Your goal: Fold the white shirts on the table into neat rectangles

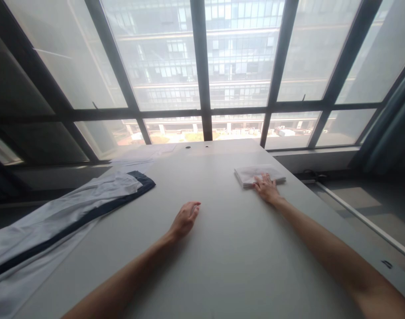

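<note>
The right hand [267, 188] lay spread, not clasping, on the white bundle [247, 173] at the table's [222, 257] right side, seemingly steadying it; lifting called for fingers beneath, while the left hand [185, 219] half-curled, contents unclear.

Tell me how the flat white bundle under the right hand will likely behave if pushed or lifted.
The bundle would probably slide rather than roll or tip, as it lies low and flat on the table. Its layered edge suggests the layers might shift or sag if the right hand lifted one side.
</note>
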`<state>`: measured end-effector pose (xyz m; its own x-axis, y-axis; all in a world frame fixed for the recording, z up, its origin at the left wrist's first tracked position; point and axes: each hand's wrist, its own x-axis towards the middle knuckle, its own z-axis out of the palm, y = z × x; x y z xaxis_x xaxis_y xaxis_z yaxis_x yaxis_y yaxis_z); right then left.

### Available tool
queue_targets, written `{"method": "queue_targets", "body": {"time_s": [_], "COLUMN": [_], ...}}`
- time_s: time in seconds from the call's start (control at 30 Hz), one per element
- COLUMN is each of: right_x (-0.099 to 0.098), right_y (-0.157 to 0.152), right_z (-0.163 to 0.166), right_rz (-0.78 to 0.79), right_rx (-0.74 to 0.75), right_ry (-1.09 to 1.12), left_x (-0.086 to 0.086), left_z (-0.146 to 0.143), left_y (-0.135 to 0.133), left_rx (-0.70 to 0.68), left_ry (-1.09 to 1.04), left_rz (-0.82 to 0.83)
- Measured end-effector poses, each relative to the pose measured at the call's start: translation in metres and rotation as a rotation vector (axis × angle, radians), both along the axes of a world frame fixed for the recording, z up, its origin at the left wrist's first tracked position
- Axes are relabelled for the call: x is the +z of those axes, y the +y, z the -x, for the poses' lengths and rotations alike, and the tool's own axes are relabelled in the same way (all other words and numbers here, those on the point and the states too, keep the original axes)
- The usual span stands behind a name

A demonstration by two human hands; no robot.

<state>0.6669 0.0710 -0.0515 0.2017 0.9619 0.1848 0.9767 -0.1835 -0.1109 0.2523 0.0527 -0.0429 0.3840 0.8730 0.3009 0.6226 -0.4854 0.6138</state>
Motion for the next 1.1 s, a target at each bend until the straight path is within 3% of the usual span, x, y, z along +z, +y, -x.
{"method": "queue_targets", "body": {"time_s": [0.1,0.37,0.8,0.93,1.1], "right_x": [-0.004,-0.001,0.005,0.002,-0.009], "right_y": [-0.007,0.008,0.082,0.084,0.074], "right_z": [0.012,0.022,-0.032,-0.036,-0.011], "right_rz": [0.018,0.095,0.184,0.155,0.062], "right_rx": [-0.148,-0.148,-0.279,-0.283,-0.187], "right_ry": [0.059,0.059,0.178,0.225,0.225], "left_x": [-0.002,-0.006,-0.007,-0.008,-0.010], "left_z": [0.000,-0.001,0.000,0.000,-0.001], "left_y": [0.002,0.004,0.000,-0.001,0.000], "left_rx": [0.000,-0.008,-0.044,-0.047,-0.062], "left_ry": [-0.005,-0.004,0.036,0.050,0.078], "left_rz": [0.001,-0.026,0.004,0.005,-0.038]}}
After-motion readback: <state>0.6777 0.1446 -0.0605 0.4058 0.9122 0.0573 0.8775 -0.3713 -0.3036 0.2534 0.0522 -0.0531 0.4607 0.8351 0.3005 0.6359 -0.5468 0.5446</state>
